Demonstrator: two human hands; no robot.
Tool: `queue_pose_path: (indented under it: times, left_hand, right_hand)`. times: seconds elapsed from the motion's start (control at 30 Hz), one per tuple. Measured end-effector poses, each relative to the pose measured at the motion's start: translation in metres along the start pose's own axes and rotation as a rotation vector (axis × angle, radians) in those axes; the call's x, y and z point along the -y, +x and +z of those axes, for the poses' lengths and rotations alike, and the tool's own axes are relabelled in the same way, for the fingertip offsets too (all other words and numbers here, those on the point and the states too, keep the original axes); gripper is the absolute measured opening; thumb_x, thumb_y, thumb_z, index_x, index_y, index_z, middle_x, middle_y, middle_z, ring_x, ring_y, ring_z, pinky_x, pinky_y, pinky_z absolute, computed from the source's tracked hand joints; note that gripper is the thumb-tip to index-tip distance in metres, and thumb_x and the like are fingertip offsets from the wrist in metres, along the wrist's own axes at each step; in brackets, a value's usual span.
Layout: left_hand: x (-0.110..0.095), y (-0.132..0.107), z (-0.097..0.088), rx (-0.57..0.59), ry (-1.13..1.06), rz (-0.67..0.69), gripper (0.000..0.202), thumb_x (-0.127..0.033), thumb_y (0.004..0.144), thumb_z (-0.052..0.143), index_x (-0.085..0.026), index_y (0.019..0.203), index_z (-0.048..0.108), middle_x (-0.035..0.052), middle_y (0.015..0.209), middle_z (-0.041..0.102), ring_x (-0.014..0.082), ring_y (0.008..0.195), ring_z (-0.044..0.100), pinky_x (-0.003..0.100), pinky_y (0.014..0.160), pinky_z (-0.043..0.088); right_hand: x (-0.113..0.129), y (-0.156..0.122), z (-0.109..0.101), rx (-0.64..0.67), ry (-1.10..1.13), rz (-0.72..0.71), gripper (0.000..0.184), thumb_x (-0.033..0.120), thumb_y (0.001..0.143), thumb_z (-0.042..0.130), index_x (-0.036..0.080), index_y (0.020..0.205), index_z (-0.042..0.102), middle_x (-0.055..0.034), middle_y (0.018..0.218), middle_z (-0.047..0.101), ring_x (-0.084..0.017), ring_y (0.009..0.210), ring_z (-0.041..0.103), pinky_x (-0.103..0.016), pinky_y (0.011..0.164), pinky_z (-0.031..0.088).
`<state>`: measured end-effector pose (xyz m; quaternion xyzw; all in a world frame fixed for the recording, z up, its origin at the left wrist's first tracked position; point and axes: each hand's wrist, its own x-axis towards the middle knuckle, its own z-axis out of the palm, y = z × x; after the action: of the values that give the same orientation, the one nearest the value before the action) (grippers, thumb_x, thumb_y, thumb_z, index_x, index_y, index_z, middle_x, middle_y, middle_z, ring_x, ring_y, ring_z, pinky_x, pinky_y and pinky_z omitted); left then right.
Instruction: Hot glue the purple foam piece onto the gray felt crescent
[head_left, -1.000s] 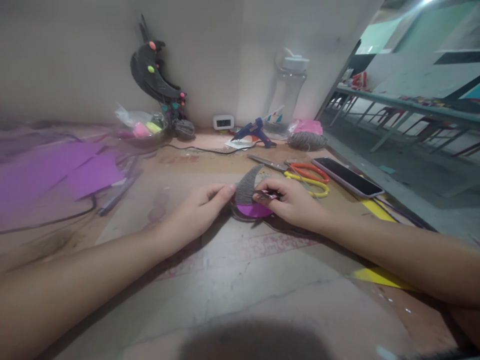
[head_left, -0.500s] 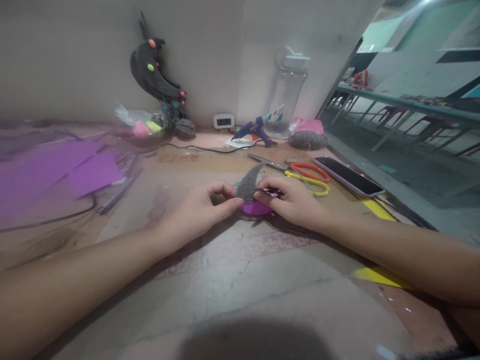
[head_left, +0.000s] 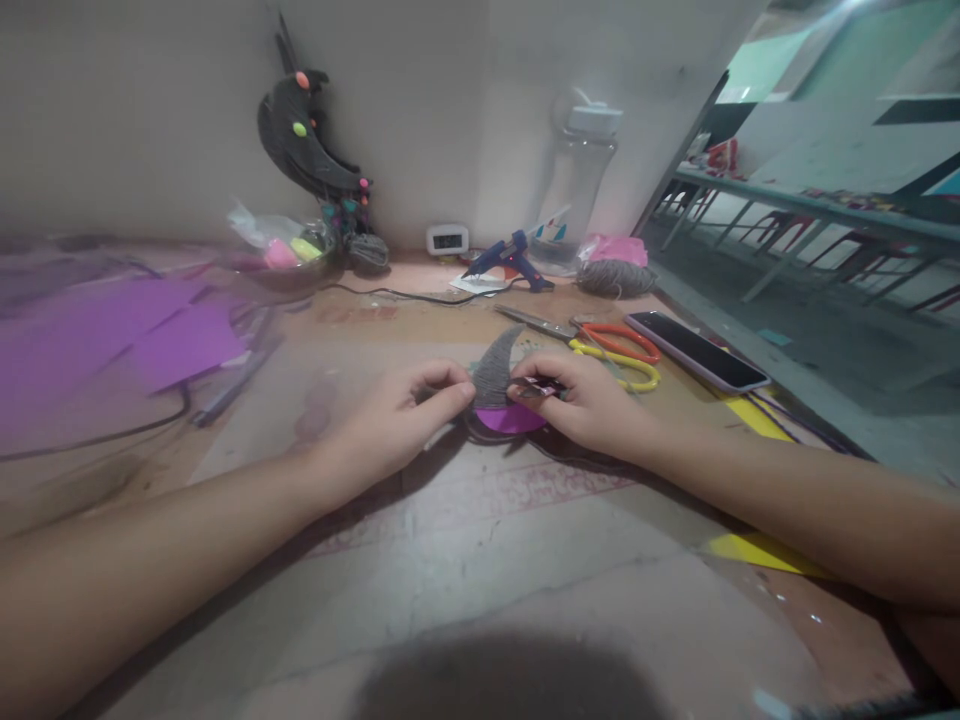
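Observation:
A curved, pointed purple piece point(head_left: 511, 418) stands between my hands, its upper part wrapped in grey yarn point(head_left: 493, 370). The purple lower end is bare. My left hand point(head_left: 431, 400) is closed in a pinch at the left edge of this piece, thumb against forefinger. On the other side, my right hand point(head_left: 581, 395) pinches a small dark bundle point(head_left: 538, 386) close to the wrapped edge; it looks like wound yarn, but its details are blurred. A dark strand lies on the table below the piece and runs under my right wrist.
Scissors point(head_left: 619, 345) with orange and yellow handles lie beyond my right hand, beside a phone point(head_left: 697, 352). Behind stand a blue glue gun point(head_left: 510, 262), a clock point(head_left: 448, 240), a bottle point(head_left: 577, 185) and a grey yarn ball point(head_left: 616, 278). Purple sheets point(head_left: 187, 345) lie left.
My left fingers have shifted slightly up and left along the edge, uncovering more of the purple lower end. My right hand stays nearly in place.

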<state>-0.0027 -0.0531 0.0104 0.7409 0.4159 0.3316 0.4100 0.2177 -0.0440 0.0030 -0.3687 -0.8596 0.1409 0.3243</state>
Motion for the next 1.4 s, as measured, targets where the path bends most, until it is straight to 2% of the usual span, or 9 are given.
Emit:
queue_pose_path:
  times: [0.13,0.37,0.53,0.67,0.83,0.93,1.1,1.4]
  left_hand:
    - [0.004,0.0,0.0,0.023,-0.051,-0.01,0.031,-0.041,0.091,0.045,-0.019,0.076,0.06,-0.002,0.072,0.057,0.0135,0.069,0.052,0.023,0.062,0.039]
    - [0.005,0.0,0.0,-0.016,0.117,-0.031,0.026,-0.043,0.086,0.054,-0.02,0.08,0.064,-0.0033,0.074,0.062,0.0141,0.071,0.054,0.024,0.067,0.04]
    - [0.007,0.002,0.001,-0.017,0.027,-0.024,0.025,-0.04,0.089,0.051,-0.019,0.084,0.064,-0.0009,0.081,0.064,0.016,0.078,0.057,0.027,0.074,0.042]
    - [0.012,0.002,0.002,-0.045,-0.063,-0.039,0.027,-0.042,0.09,0.05,-0.019,0.089,0.064,0.0016,0.086,0.065,0.0176,0.082,0.058,0.029,0.075,0.043]
    - [0.01,0.002,0.001,-0.046,-0.078,-0.028,0.033,-0.043,0.094,0.043,-0.019,0.088,0.065,0.0008,0.083,0.065,0.0175,0.083,0.058,0.028,0.076,0.044]
    - [0.005,0.001,0.0,-0.06,-0.002,-0.005,0.031,-0.046,0.09,0.049,-0.02,0.087,0.065,0.0009,0.089,0.067,0.0181,0.086,0.059,0.028,0.079,0.043]
    - [0.002,0.0,-0.002,-0.095,0.202,-0.048,0.029,-0.049,0.082,0.059,-0.02,0.077,0.061,-0.0031,0.075,0.065,0.0147,0.069,0.055,0.025,0.065,0.04]
    - [0.004,0.001,-0.003,-0.069,0.201,-0.085,0.027,-0.046,0.085,0.054,-0.021,0.081,0.064,-0.0029,0.074,0.064,0.015,0.068,0.055,0.025,0.063,0.038]
  right_hand:
    - [0.0,0.0,0.0,0.0,0.005,0.011,0.009,0.008,0.08,0.055,0.015,0.078,0.061,0.001,0.07,0.06,-0.011,0.062,0.05,-0.021,0.058,0.036]
    - [-0.002,0.0,-0.001,0.019,0.026,0.015,0.01,0.014,0.085,0.054,0.016,0.078,0.061,0.001,0.071,0.06,-0.011,0.064,0.051,-0.022,0.06,0.037]
    - [0.0,0.001,-0.002,0.012,0.066,0.04,0.02,0.024,0.091,0.05,0.016,0.077,0.061,0.0001,0.071,0.061,-0.011,0.065,0.053,-0.022,0.061,0.04]
    - [0.0,0.0,-0.002,-0.014,0.066,0.045,0.011,0.015,0.083,0.055,0.016,0.085,0.066,-0.0012,0.079,0.067,-0.013,0.071,0.058,-0.023,0.066,0.042]
    - [-0.003,-0.002,0.0,-0.017,0.021,0.065,0.017,0.006,0.074,0.057,0.016,0.083,0.067,0.0007,0.074,0.066,-0.012,0.066,0.056,-0.022,0.062,0.04]
    - [-0.001,-0.001,0.0,-0.006,0.015,0.061,0.016,0.007,0.074,0.056,0.016,0.081,0.067,0.0002,0.073,0.065,-0.012,0.065,0.056,-0.022,0.062,0.04]
    - [0.002,-0.001,-0.001,0.008,0.008,0.023,0.017,0.007,0.071,0.056,0.016,0.081,0.066,-0.0005,0.074,0.066,-0.013,0.066,0.056,-0.023,0.062,0.04]
    - [0.001,-0.002,0.0,-0.009,-0.027,0.04,0.025,0.003,0.068,0.052,0.016,0.084,0.066,-0.0007,0.076,0.067,-0.013,0.068,0.057,-0.022,0.062,0.04]
